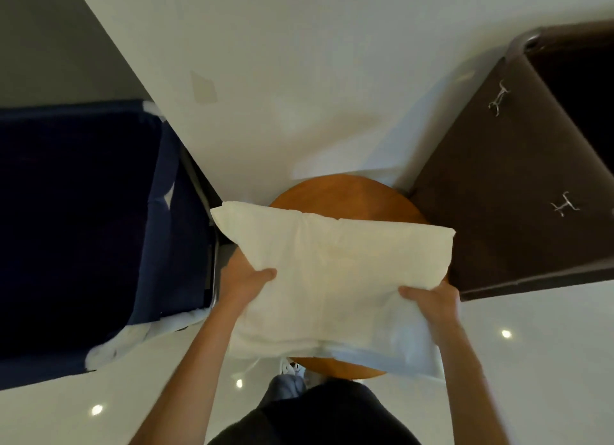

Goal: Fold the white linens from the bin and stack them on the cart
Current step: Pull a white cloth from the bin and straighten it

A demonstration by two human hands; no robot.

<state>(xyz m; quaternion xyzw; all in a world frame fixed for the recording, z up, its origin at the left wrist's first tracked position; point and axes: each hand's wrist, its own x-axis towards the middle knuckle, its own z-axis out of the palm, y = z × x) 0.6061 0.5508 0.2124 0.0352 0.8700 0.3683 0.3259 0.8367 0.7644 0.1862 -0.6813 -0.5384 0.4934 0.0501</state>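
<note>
A folded white linen (335,278) lies across a round wooden table (349,192) in the middle of the view. My left hand (244,280) grips its left edge, thumb on top and fingers underneath. My right hand (432,300) grips its right near edge the same way. The navy fabric bin (99,228) stands at the left, with white cloth showing along its rim. No cart is clearly in view.
A dark brown cabinet (505,195) with two metal handles stands at the right. A white wall runs behind the table. The glossy white floor reflects ceiling lights near my feet. The table sits tight between bin and cabinet.
</note>
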